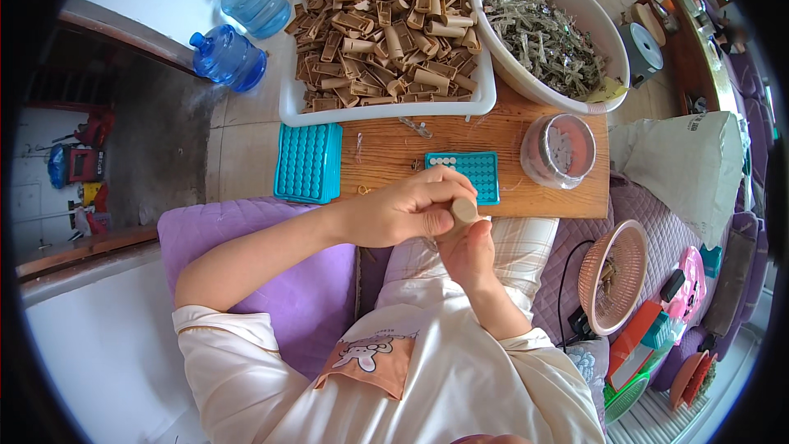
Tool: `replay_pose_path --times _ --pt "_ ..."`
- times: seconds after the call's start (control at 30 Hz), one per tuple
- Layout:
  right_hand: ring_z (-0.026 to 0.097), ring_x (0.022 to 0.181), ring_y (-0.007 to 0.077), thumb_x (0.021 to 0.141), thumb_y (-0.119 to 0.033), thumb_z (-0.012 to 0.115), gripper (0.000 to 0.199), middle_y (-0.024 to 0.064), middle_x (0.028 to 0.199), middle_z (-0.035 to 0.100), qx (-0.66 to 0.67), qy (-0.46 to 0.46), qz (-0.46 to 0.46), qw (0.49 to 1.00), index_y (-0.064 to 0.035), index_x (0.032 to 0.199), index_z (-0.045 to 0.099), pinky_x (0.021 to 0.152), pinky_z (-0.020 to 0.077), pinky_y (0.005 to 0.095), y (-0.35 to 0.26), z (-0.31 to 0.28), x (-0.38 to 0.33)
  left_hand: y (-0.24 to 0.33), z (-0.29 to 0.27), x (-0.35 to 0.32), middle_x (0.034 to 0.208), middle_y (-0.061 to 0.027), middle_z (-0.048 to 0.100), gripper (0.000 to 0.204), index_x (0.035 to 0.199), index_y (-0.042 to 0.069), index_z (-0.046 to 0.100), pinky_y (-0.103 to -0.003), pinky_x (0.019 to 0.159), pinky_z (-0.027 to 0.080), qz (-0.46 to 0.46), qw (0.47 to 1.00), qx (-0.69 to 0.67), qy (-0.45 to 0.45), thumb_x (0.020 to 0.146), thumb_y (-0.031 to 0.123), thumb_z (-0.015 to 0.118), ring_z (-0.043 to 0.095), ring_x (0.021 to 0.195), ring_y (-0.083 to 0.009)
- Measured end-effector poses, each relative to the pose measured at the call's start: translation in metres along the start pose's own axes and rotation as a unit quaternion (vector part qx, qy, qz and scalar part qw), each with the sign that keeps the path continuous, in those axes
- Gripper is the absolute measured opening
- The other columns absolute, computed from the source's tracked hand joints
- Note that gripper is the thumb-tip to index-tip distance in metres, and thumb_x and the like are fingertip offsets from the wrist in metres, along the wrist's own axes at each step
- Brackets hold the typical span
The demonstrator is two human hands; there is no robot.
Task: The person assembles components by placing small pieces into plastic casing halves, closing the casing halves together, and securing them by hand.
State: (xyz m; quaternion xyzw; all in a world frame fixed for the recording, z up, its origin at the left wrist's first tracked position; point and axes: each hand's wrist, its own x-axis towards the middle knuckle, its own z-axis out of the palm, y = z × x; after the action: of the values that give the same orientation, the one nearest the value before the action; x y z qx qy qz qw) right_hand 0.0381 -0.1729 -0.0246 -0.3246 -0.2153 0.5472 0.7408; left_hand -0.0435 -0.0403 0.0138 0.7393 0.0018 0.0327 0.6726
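Left hand: mid-frame, fingers curled tight around a small tan cylindrical plastic piece.
Right hand: just beneath, fingertips pinched against the same piece's lower end.
Piece: held between both hands, above the lap, at the wooden board's near edge.
Behind the hands: a teal gridded tray, partly filled.
Top of frame: a white tray of tan pieces.

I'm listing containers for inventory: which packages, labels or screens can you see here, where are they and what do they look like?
Two water jugs: floor, upper left; blue, round, translucent.
Jar: board's right end; clear, round, on its side.
Sack: right of board; white, bulky.
Labels, screens: none legible.
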Motion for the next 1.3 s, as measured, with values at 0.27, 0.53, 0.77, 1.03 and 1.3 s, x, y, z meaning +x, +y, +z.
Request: replay_pose_path --times 0.27,0.53,0.77,1.03,1.3 --pt "0.051 0.076 0.0151 0.084 -0.052 0.038 0.056 0.0088 0.09 0.049 -0.109 -0.028 -0.016 0.994 -0.0021 0.11 0.037 0.062 0.0444 0.0255 -0.008 -0.001 -0.003 0.009 0.003 -0.007 0.118 -0.0094 0.038 0.048 0.123 0.009 0.036 -0.033 0.091 0.033 -0.134 0.975 -0.178 0.001 0.081 0.019 0.056 0.039 0.108 -0.0202" --pt "0.044 0.071 0.011 0.084 -0.048 0.043 0.051 0.0046 0.081 0.045 -0.132 -0.105 -0.052 0.984 -0.006 0.114 0.037 0.065 0.0382 0.0238 -0.019 0.013 0.0 0.005 0.018 -0.005 0.122 -0.0151 0.036 0.098 0.131 0.009 0.017 -0.037 0.09 0.037 0.004 0.979 -0.176 0.098 0.061 0.049 0.073 0.042 0.111 -0.0239" --pt "0.052 0.07 0.0182 0.082 -0.044 0.049 0.047 0.0097 0.083 0.051 -0.282 -0.167 -0.182 0.927 -0.0018 0.103 0.046 0.061 0.0421 0.0284 -0.021 0.021 0.0 0.018 0.03 -0.015 0.12 -0.0161 0.038 0.104 0.128 0.004 0.02 -0.04 0.088 0.04 0.063 0.989 -0.11 0.082 0.051 0.04 0.081 0.046 0.107 -0.0281" --pt "0.052 0.067 0.0188 0.081 -0.043 0.052 0.044 0.0093 0.08 0.053 -0.31 -0.134 -0.203 0.919 -0.0036 0.1 0.047 0.056 0.0429 0.0283 -0.023 0.02 0.004 0.02 0.028 -0.015 0.112 -0.0159 0.045 0.096 0.127 0.006 0.025 -0.037 0.082 0.043 0.131 0.981 -0.038 0.137 0.054 0.037 0.079 0.05 0.101 -0.0273" --pt "0.048 0.065 0.011 0.078 -0.054 0.05 0.048 0.0042 0.081 0.048 -0.386 -0.084 -0.197 0.897 -0.0075 0.083 0.042 0.053 0.0399 0.0236 -0.011 0.022 -0.004 0.032 0.022 -0.013 0.107 -0.0102 0.053 0.078 0.116 0.005 0.041 -0.033 0.08 0.046 0.028 0.998 -0.015 0.059 0.054 0.032 0.081 0.055 0.096 -0.0212"
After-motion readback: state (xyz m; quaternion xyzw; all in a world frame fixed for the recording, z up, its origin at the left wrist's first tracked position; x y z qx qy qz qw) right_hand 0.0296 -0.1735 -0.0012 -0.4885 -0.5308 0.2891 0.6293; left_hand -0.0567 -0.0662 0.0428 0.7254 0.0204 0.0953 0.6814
